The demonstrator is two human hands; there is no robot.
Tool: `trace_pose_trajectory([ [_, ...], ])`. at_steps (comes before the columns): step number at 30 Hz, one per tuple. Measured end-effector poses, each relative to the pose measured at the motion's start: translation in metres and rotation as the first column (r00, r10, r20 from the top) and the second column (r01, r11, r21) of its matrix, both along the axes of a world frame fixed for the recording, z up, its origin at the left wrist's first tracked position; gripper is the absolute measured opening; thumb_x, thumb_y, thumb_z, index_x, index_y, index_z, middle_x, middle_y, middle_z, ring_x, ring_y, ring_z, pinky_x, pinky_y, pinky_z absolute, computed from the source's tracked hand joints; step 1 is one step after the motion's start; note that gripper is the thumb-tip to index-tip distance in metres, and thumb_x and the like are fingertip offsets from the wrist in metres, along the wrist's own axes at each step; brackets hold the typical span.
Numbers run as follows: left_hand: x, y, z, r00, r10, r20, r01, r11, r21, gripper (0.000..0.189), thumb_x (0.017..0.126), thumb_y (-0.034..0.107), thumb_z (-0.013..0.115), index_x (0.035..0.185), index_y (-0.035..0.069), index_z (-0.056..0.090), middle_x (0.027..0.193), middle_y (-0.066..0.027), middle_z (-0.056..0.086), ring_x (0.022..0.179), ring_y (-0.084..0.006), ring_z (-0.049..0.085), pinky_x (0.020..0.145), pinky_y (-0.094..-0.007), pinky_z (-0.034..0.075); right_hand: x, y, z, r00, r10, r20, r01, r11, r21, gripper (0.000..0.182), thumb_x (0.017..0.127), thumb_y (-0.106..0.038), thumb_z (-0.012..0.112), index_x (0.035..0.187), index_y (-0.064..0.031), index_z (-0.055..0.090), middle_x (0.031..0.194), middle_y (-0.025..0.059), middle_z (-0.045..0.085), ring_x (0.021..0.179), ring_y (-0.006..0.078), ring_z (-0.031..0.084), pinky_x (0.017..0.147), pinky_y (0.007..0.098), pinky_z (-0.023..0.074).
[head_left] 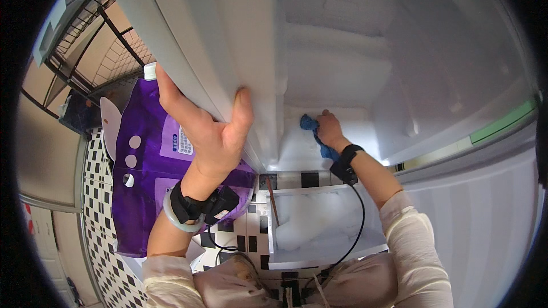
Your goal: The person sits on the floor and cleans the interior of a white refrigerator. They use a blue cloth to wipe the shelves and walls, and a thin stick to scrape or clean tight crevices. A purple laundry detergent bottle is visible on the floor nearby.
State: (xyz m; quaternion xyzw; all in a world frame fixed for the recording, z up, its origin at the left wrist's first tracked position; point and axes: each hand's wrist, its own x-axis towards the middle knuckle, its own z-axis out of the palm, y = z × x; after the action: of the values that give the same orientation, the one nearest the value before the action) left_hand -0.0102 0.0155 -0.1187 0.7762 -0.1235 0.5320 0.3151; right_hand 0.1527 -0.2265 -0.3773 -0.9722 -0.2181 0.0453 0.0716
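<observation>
My left hand (214,137) grips the front edge of the white side wall (188,30) of a refrigerator-like cabinet. Its thumb lies on the inner face and its fingers reach round the outer side. Deep in the white compartment (342,72), my right hand (330,129) holds a crumpled blue cloth (309,123) against the compartment's floor. Part of the cloth hangs below the hand, towards the wrist. Below the opening stands a white drawer (325,261) with whitish, frost-like matter inside. A thin brown stick (272,203) leans at its left side.
A large purple pouch (141,205) with a white cap and printed writing stands at the left. Behind it is a black wire rack (102,13). The floor (98,179) has black-and-white tiles. A ridged white panel (475,222) borders the right. Black cables trail from both wrist straps.
</observation>
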Motion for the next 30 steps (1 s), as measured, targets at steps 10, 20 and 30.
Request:
trace_pose_trajectory([
  [10,0.0,0.004,0.001,0.999,-0.028,0.023,0.027,0.998,0.062,0.096,0.078,0.019,0.071,0.143,-0.009,0.006,0.138,-0.0204,0.024,0.127,-0.0306,0.03,0.107,-0.042,0.024,-0.015,0.062,-0.013,0.952,0.294,0.084,-0.306,0.924,0.228,0.04,0.075,0.002,0.057,0.108,-0.019,0.068,0.117,0.0101,0.056,0.109,0.0331,0.05,0.094,0.0432,0.0453],
  [20,-0.001,0.003,0.0,1.0,-0.009,0.006,0.009,1.0,0.026,0.093,0.086,0.027,0.068,0.146,-0.003,0.002,0.146,-0.021,0.015,0.136,-0.0306,0.018,0.112,-0.0434,0.015,-0.063,0.035,0.029,0.843,0.52,-0.14,-0.484,0.846,0.224,0.014,0.074,-0.011,0.065,0.078,-0.0217,0.072,0.123,0.0003,0.055,0.119,0.0233,0.043,0.095,0.0455,0.0266],
  [30,0.001,0.001,0.002,0.999,-0.032,0.042,0.031,0.999,0.011,0.088,0.086,0.02,0.068,0.145,-0.004,0.006,0.143,-0.0204,0.02,0.135,-0.0299,0.022,0.111,-0.042,0.015,-0.067,0.003,0.028,0.855,0.505,-0.117,-0.503,0.863,0.048,0.021,0.072,-0.022,0.076,0.09,-0.0183,0.064,0.146,0.0067,0.034,0.136,0.0319,0.028,0.098,0.0531,0.0282],
])
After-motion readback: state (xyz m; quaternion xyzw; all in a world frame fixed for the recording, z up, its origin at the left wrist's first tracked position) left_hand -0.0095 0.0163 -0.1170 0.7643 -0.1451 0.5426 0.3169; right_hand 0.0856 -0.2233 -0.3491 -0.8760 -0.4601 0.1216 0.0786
